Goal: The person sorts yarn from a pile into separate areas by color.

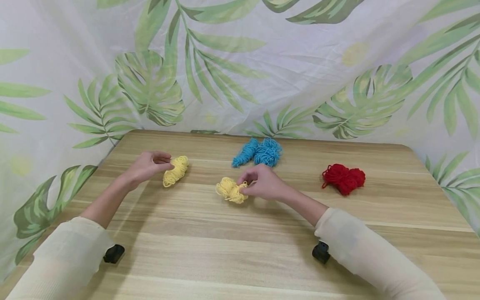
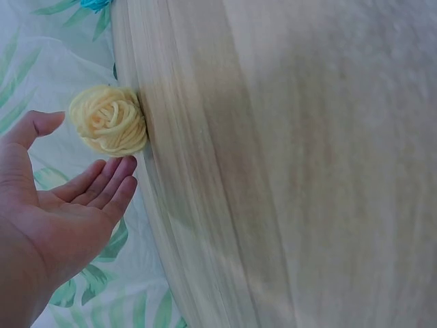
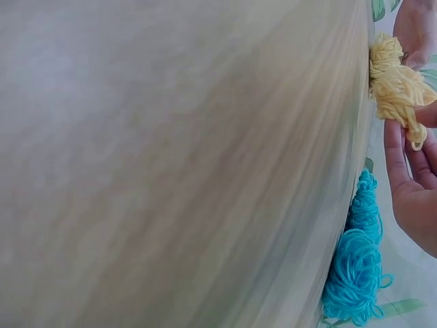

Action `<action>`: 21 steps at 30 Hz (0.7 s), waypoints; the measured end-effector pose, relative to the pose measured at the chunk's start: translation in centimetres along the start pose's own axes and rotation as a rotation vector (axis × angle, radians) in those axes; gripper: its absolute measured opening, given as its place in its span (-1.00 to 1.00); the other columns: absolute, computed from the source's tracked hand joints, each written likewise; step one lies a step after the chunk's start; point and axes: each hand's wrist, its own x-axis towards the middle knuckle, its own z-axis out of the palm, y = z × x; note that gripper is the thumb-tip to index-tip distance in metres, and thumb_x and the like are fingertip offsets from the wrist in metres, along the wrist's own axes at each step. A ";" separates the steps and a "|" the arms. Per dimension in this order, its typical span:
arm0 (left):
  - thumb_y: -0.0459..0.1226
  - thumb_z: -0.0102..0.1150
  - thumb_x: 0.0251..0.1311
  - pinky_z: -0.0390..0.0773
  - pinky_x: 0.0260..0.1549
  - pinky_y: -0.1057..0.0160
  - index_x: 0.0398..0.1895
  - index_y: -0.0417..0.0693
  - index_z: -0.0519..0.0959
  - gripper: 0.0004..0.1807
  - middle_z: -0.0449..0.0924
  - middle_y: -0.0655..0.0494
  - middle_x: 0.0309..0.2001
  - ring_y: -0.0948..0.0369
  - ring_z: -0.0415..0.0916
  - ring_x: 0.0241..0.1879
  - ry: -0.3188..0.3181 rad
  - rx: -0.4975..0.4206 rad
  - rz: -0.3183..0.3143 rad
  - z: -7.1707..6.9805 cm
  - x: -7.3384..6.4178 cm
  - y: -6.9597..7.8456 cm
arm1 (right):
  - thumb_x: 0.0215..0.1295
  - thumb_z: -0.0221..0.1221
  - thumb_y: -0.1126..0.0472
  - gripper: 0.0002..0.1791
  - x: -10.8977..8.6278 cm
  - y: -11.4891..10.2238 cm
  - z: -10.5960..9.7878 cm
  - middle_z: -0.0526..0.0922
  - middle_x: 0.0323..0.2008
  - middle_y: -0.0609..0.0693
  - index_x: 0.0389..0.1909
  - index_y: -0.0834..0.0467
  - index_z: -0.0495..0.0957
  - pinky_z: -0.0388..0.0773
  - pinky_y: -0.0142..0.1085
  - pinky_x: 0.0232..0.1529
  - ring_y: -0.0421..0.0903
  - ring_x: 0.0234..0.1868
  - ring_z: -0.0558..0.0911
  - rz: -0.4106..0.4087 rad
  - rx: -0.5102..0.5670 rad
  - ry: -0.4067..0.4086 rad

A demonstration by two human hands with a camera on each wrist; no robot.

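Observation:
At the table's left side lies a yellow yarn skein (image 1: 176,171). My left hand (image 1: 151,165) is beside it, fingers extended and thumb spread; in the left wrist view the thumb stands apart from the yarn (image 2: 108,121), while the fingertips are close to its near side, and whether they touch cannot be told. Near the middle, my right hand (image 1: 264,183) pinches the right end of a second yellow yarn skein (image 1: 229,190) between thumb and fingers. The right wrist view shows the thumb over a loop of this yarn (image 3: 399,92), with fingers beneath.
Two blue yarn skeins (image 1: 267,152) lie side by side near the back edge, just behind my right hand. Red yarn (image 1: 343,179) sits on the right side of the wooden table (image 1: 210,258). A leaf-patterned cloth (image 1: 232,62) hangs behind the table.

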 end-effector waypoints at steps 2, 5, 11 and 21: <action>-0.16 0.16 0.46 0.37 0.30 -0.19 0.45 -0.54 0.23 -0.28 0.38 -0.46 0.34 -0.25 0.34 0.34 -0.004 0.000 0.005 0.0 0.0 -0.1 | 0.16 0.37 0.48 -0.90 0.2 -0.1 0.1 0.78 -0.31 0.11 -0.30 0.37 0.70 0.68 -0.35 -0.17 -0.18 -0.27 0.69 -0.006 -0.001 0.001; -0.16 0.16 0.47 0.37 0.29 -0.18 0.46 -0.53 0.21 -0.27 0.37 -0.46 0.35 -0.25 0.33 0.35 -0.010 0.000 0.013 0.0 0.0 -0.3 | 0.16 0.38 0.49 -0.90 0.5 -0.1 0.3 0.78 -0.31 0.12 -0.30 0.38 0.70 0.68 -0.35 -0.18 -0.18 -0.28 0.70 -0.017 0.000 0.002; -0.18 0.20 0.44 0.38 0.29 -0.15 0.48 -0.52 0.19 -0.25 0.34 -0.44 0.37 -0.24 0.32 0.36 -0.016 -0.001 0.025 0.0 0.1 -0.3 | 0.16 0.38 0.48 -0.90 1.1 0.0 0.6 0.77 -0.26 0.12 -0.29 0.37 0.69 0.67 -0.37 -0.18 -0.19 -0.27 0.68 -0.030 0.022 0.016; -0.23 0.23 0.38 0.35 0.31 -0.15 0.48 -0.53 0.17 -0.22 0.32 -0.44 0.37 -0.25 0.30 0.37 -0.021 -0.013 0.031 0.1 0.2 -0.3 | 0.18 0.38 0.46 -0.89 2.0 0.2 0.8 0.76 -0.27 0.10 -0.28 0.37 0.69 0.62 -0.40 -0.17 -0.25 -0.28 0.66 -0.025 0.022 0.058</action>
